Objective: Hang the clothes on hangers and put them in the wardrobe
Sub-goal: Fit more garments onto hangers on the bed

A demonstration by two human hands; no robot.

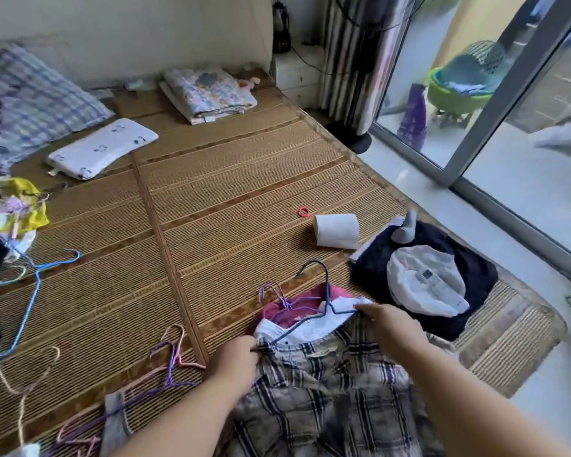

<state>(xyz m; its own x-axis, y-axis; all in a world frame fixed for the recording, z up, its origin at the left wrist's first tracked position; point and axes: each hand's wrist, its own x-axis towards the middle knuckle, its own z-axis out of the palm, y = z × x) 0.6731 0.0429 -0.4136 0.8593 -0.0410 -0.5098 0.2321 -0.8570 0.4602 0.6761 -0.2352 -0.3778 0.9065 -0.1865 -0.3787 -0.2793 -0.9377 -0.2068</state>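
Observation:
A plaid garment lies at the near edge of the bed's woven mat. A dark blue wire hanger sits partly inside its top opening, hook pointing away from me. My left hand grips the garment's left top edge together with the hanger's left arm. My right hand pinches the right top edge at the hanger's right arm. Beneath lie a white cloth and a pink garment with a purple hanger.
Loose hangers lie on the mat: pink and purple ones near my left arm, light blue ones at the left beside a clothes pile. A toilet roll, a red hair tie, dark folded clothes and pillows surround. Glass door at right.

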